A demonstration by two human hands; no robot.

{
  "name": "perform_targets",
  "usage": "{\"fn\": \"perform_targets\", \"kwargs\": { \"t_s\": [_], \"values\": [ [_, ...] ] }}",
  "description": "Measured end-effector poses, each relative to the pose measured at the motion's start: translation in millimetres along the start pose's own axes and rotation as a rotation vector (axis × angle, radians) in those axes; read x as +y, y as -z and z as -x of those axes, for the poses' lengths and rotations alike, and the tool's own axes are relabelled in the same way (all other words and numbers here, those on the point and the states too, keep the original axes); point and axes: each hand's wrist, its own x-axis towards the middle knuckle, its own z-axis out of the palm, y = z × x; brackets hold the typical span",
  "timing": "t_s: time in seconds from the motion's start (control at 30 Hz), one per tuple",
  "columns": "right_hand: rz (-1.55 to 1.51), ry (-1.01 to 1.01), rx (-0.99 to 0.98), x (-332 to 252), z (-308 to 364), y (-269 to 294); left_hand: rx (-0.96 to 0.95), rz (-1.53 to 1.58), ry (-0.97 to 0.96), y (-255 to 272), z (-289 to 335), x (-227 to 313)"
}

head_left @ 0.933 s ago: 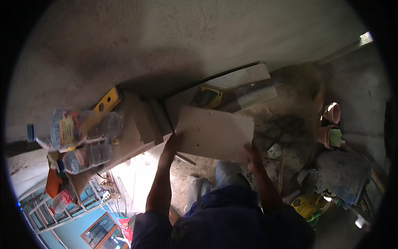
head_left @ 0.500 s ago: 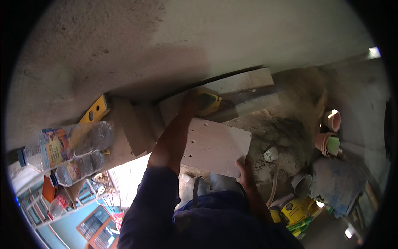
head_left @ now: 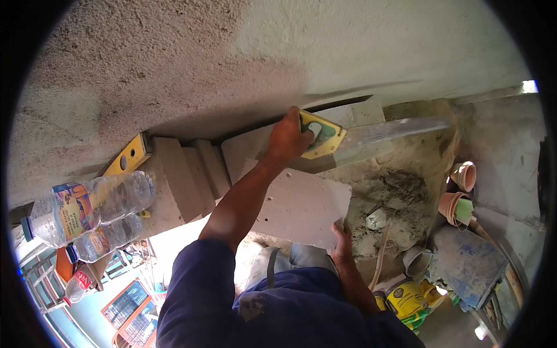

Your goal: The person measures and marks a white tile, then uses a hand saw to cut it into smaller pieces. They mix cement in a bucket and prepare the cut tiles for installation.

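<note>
My left hand [head_left: 288,138] is closed around the yellow-and-green handle of a handsaw [head_left: 337,138]. Its blade, blurred along its length, points right beside the pale blocks at the wall. My right hand [head_left: 342,238] grips the right near corner of a light block [head_left: 299,203] with a few small holes in its face. This block lies in front of me, just below the saw handle. Behind the saw, against the wall, is another pale block [head_left: 354,114]. Where the saw teeth meet a block I cannot make out.
Left of me, large clear plastic bottles [head_left: 107,203] and a yellow spirit level [head_left: 129,155] rest by stacked blocks [head_left: 174,180]. Rubble and sand [head_left: 389,203] cover the ground at right, near clay pots [head_left: 463,176], a yellow bag [head_left: 406,298] and a rough wall [head_left: 174,69].
My left hand has pushed the saw to the right and away, so its handle now sits further along the block. My right hand stays on the block's corner.
</note>
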Motion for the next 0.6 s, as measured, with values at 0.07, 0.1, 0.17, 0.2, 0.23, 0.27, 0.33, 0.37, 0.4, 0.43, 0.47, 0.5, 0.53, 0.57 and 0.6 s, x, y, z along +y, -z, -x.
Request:
{"fn": "perform_targets", "kwargs": {
  "t_s": [0.07,0.1,0.17,0.2,0.23,0.27,0.33,0.37,0.4,0.43,0.47,0.5,0.53,0.57,0.6],
  "values": [
    [0.009,0.030,-0.033,-1.6,-12.1,-12.0,0.029,0.130,-0.032,10.8,16.9,11.3],
    [0.014,0.044,-0.052,-4.6,-21.4,-20.8,0.045,0.195,-0.048,16.8,26.4,16.4],
    [0.082,0.085,-0.104,-19.1,-44.9,-46.1,0.065,0.266,-0.058,30.9,51.3,32.3],
    [0.114,0.107,-0.131,-27.5,-57.8,-59.6,0.077,0.299,-0.067,36.5,63.0,37.3],
    [0.144,0.120,-0.156,-35.1,-73.0,-71.9,0.075,0.320,-0.021,41.4,74.0,36.9],
    [0.187,0.151,-0.161,-42.5,-91.1,-81.1,0.071,0.345,0.026,47.1,85.9,36.0],
    [0.302,0.229,-0.095,-54.4,-129.0,-88.8,0.064,0.383,0.116,55.2,110.0,30.1],
    [0.364,0.269,-0.052,-56.7,-142.5,-89.8,0.066,0.391,0.157,57.9,118.9,19.2],
    [0.412,0.306,-0.001,-57.8,-148.4,-83.9,0.065,0.402,0.197,59.2,122.3,8.1],
    [0.453,0.343,0.037,-56.5,-149.0,-80.8,0.065,0.361,0.223,62.0,120.2,-5.2],
    [0.474,0.372,0.054,-52.2,-143.1,-77.0,0.064,0.315,0.261,63.7,122.7,-21.4],
    [0.470,0.386,0.041,-50.4,-137.4,-71.5,0.061,0.272,0.298,62.5,124.2,-35.3],
    [0.462,0.395,0.017,-49.1,-130.8,-68.9,0.092,0.220,0.269,60.5,121.8,-48.7],
    [0.462,0.388,-0.027,-48.7,-121.0,-67.2,0.125,0.166,0.243,59.5,116.9,-61.1],
    [0.463,0.341,-0.003,-47.6,-114.8,-66.2,0.159,0.115,0.219,57.0,110.9,-69.2]
  ]
}}
